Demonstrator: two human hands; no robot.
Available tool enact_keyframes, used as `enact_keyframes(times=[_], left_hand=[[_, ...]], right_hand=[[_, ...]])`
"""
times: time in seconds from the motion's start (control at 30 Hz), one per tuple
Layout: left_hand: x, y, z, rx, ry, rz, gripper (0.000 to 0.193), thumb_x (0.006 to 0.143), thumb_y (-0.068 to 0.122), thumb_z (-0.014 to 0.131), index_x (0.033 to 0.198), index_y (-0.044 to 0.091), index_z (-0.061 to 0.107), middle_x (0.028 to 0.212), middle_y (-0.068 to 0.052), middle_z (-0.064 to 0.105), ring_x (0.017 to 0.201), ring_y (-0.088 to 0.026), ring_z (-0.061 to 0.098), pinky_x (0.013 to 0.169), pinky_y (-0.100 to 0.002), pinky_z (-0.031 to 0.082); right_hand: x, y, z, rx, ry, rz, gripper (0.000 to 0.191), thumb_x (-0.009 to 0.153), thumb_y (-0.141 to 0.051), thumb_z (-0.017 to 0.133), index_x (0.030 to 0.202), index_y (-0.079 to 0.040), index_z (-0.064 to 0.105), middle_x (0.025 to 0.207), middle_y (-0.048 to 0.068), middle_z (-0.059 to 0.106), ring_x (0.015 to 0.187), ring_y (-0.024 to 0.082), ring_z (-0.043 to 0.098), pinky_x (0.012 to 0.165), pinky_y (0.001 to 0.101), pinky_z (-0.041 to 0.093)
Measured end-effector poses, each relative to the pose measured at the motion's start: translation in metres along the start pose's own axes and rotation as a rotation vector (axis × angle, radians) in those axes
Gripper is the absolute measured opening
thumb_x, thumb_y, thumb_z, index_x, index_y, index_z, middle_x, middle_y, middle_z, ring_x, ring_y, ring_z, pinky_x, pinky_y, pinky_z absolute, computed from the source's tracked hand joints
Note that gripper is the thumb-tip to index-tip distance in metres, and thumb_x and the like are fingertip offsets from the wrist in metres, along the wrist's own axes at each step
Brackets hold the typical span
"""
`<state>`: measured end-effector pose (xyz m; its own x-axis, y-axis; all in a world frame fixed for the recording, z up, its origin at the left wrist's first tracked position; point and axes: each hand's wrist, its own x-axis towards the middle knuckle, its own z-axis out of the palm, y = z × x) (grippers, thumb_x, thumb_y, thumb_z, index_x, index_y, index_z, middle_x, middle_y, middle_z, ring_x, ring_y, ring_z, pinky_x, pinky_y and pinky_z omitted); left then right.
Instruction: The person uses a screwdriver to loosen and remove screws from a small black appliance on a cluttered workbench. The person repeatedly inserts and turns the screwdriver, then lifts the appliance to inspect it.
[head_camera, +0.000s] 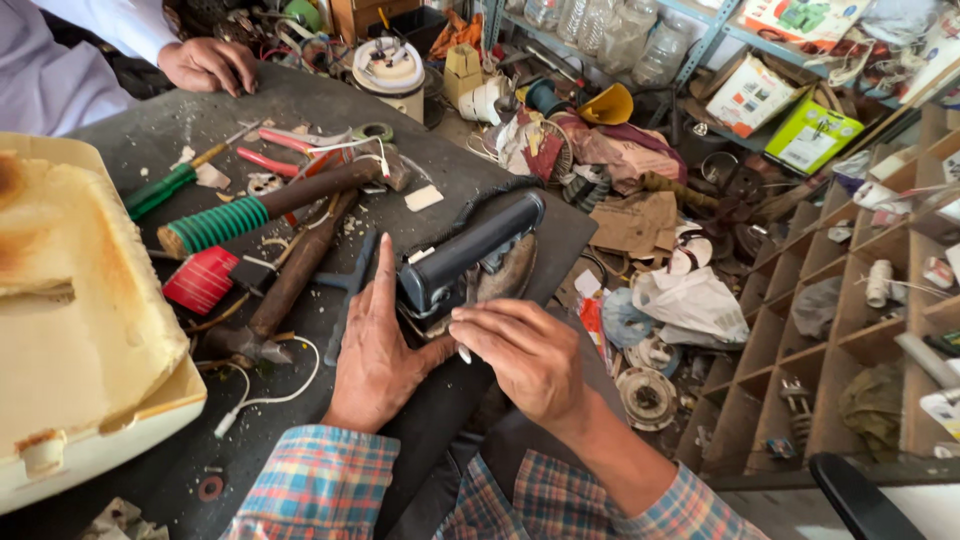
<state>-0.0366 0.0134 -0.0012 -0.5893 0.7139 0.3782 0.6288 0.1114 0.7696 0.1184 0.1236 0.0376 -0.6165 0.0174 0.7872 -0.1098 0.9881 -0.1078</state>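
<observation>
— Hands first: how do they sit?
— Left hand (375, 350) lies flat against the dark clothes iron (470, 262) at the black bench (300, 110) edge; right hand (525, 355) pinches a small tool at its base.
— Packages?
— 1 green box (812, 135) and 1 white-and-orange carton (750, 95) on the floor beneath the shelves, upper right.

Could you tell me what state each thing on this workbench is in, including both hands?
Left hand: flat on the bench, steadying the iron.
Right hand: pinching a small tool at the iron's rear.
Clothes iron: lying on the bench, dark handle up.
Hammer: lying flat, unheld.
Cream casing: scorched brown, resting at the bench edge.
</observation>
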Motion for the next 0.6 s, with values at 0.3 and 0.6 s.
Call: enact_keyframes(times=[0.3,0.6], left_hand=[[0.002,0.001,-0.001,0.006,0.002,-0.017,0.128,0.062,0.025,0.094,0.162,0.006,0.016,0.138,-0.026,0.057,0.126,-0.044,0.054,0.104,-0.048,0.043],[0.0,0.004,-0.001,-0.055,-0.013,-0.058,0.128,0.062,0.023,0.095,0.161,0.005,0.016,0.138,-0.025,0.057,0.127,-0.043,0.054,0.105,-0.048,0.043]], right_hand=[[-0.001,0.005,-0.003,0.018,-0.043,-0.001,0.028,0.08,0.001,0.072,0.107,-0.004,0.078,0.11,0.007,0.077,0.101,0.024,0.073,0.087,0.0343,0.062],[-0.001,0.011,0.005,0.085,0.0,0.018,0.021,0.084,-0.003,0.075,0.104,-0.007,0.08,0.108,0.006,0.078,0.099,0.023,0.071,0.084,0.0335,0.06]])
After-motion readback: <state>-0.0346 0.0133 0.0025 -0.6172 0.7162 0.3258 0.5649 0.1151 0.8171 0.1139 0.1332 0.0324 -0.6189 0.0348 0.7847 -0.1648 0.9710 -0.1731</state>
